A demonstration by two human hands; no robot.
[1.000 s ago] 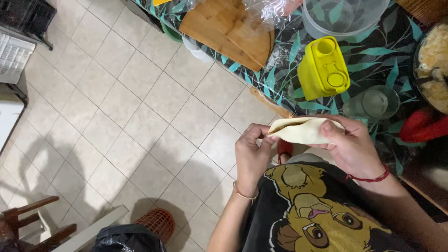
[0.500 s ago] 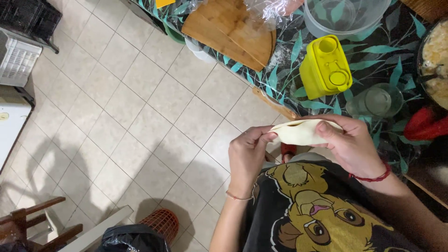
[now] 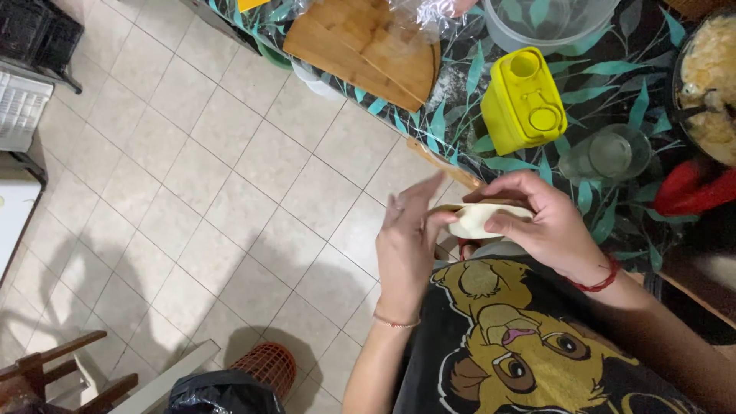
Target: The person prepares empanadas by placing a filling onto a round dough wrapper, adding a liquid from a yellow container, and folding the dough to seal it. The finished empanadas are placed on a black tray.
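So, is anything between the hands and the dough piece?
Nothing visible. The right hand holds the pale folded dough piece directly, and the left hand touches its left end with its fingers raised.

Yellow plastic container point(image 3: 525, 100): rectangular, stands on the leaf-patterned tablecloth point(image 3: 460, 92) at far right, round cap and round opening on its top face, same yellow. No label visible on it.

Clear plastic bag point(image 3: 429, 14): crumpled, at the far edge, lying over the wooden board point(image 3: 368, 46).

Black plastic bag point(image 3: 222, 392): near left, on the floor just beside an orange mesh basket point(image 3: 264, 366).

No signs, no screens.
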